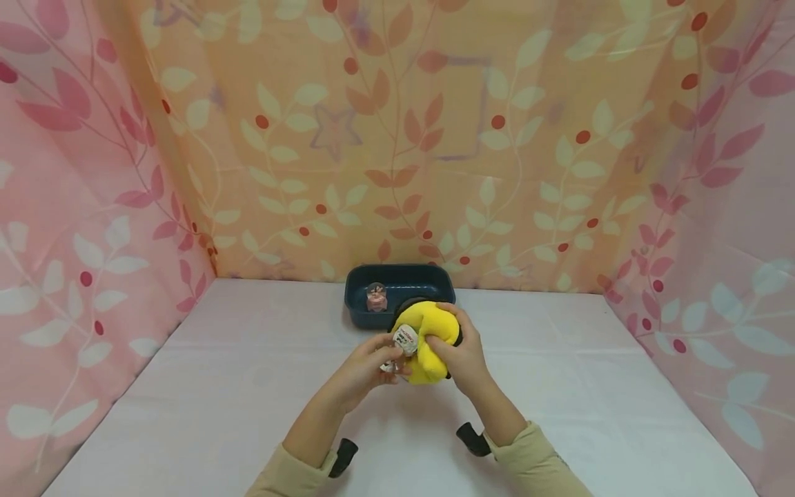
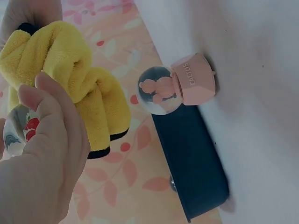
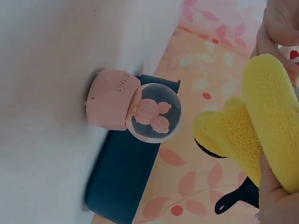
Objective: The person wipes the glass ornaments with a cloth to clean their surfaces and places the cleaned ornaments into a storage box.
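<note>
My left hand (image 1: pixel 366 369) holds a small snow globe (image 1: pixel 406 339) with its round, labelled end toward the head camera. In the left wrist view, red shapes show inside its clear ball (image 2: pixel 17 133), partly covered by my fingers. My right hand (image 1: pixel 466 352) grips a bunched yellow cloth (image 1: pixel 428 324) with black edging, right beside that globe. Whether cloth and glass touch, I cannot tell. On the table below stands a pink snow globe (image 2: pixel 194 81) marked CACTUS, upright; the hands and cloth hide it in the head view.
A dark blue basin (image 1: pixel 406 321) stands at the back of the white table (image 1: pixel 248 386). Another pinkish globe (image 1: pixel 377 297) sits in its left part. Patterned curtains (image 1: pixel 397 138) enclose the back and sides. A dark looped strip (image 3: pixel 231 203) shows near my right hand.
</note>
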Motion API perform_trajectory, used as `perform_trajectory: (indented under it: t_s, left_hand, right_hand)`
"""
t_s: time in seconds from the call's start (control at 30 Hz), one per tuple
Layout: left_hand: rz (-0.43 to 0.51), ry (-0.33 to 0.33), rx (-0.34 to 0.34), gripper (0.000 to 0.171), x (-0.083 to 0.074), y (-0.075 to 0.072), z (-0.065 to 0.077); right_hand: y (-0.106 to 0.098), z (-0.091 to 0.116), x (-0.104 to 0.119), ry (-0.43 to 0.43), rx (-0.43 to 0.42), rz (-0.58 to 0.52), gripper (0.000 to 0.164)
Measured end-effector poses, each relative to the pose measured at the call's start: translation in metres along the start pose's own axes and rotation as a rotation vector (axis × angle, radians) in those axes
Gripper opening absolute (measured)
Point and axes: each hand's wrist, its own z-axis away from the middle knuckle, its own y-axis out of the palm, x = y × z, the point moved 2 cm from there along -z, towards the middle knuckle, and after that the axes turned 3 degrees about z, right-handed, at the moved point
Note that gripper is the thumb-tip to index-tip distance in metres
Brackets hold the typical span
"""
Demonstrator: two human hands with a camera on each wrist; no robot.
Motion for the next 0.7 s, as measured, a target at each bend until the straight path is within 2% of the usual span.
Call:
perform_trajectory:
  t_s: [0.1, 0.2, 0.27, 0.37, 0.5, 0.6, 0.7]
  left_hand:
    - [-0.028, 0.009, -0.038, 0.046, -0.001, -0.001, 0.002]
    - [-0.058, 0.027, -0.06, 0.049, -0.003, -0.001, 0.003]
    - [-0.073, 0.036, -0.071, 0.051, -0.004, -0.001, 0.004]
    - [-0.098, 0.038, -0.085, 0.054, -0.004, 0.0, 0.003]
    - [-0.178, 0.028, -0.098, 0.059, -0.004, 0.002, 0.002]
    - [-0.236, 0.023, -0.096, 0.058, -0.004, 0.003, 0.003]
    - [-0.256, 0.024, -0.094, 0.054, -0.004, 0.002, 0.004]
  right_hand:
    - [-0.004, -0.002, -0.002, 0.034, -0.045, -0.069, 0.056]
    - [-0.007, -0.003, 0.001, 0.031, -0.068, -0.117, 0.059]
    - [-0.006, -0.003, 0.005, 0.007, -0.04, -0.103, 0.062]
    - [-0.002, -0.002, 0.011, -0.028, 0.047, -0.043, 0.066]
    - [0.004, -0.001, 0.014, -0.023, 0.146, 0.019, 0.068]
    - [0.007, -0.001, 0.012, 0.008, 0.155, 0.042, 0.065]
    - [0.007, -0.001, 0.008, 0.032, 0.121, 0.025, 0.059]
